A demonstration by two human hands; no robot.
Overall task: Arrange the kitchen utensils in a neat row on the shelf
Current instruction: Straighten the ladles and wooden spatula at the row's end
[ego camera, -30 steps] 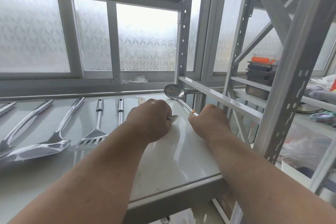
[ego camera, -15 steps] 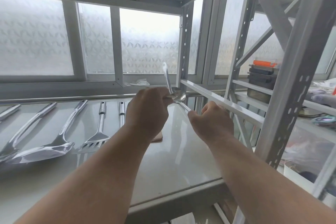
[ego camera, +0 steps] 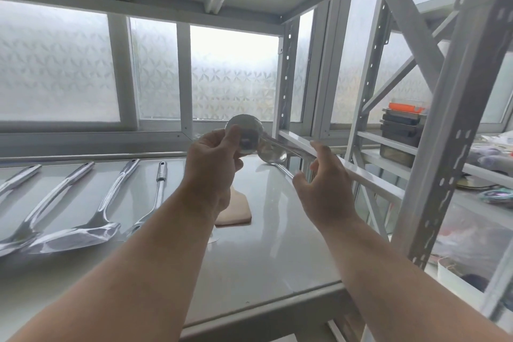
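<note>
- Hands: left hand (ego camera: 215,159) is raised above the shelf (ego camera: 277,244), fingers and thumb pinching the bowl of a steel ladle (ego camera: 244,134); its handle is hidden behind the hand.
- Right hand (ego camera: 323,179) hangs relaxed with fingers spread, just beside the handle of a second ladle (ego camera: 273,154); it grips nothing.
- Change over the last second: both hands were low on the shelf surface, the right one curled round the second ladle's handle. Since then the left hand has lifted its ladle clear and turned the bowl toward the camera, and the right has let go.
- Second ladle now lies at the right rear of the shelf, bowl near the corner post (ego camera: 286,78); whether the handle rests flat, cannot tell.
- Already laid out on the left: slotted turner (ego camera: 158,194), solid turner (ego camera: 83,230), two further steel pieces (ego camera: 16,214) at the frame edge, handles pointing rearward, roughly parallel.
- Wooden spatula (ego camera: 236,211) lies beneath the left forearm, next in the row.
- Judgement: row is partly done; the open stretch right of the spatula looks like the slot for both ladles. Raised ladle probably needs its handle turned rearward to match before it goes down.
</note>
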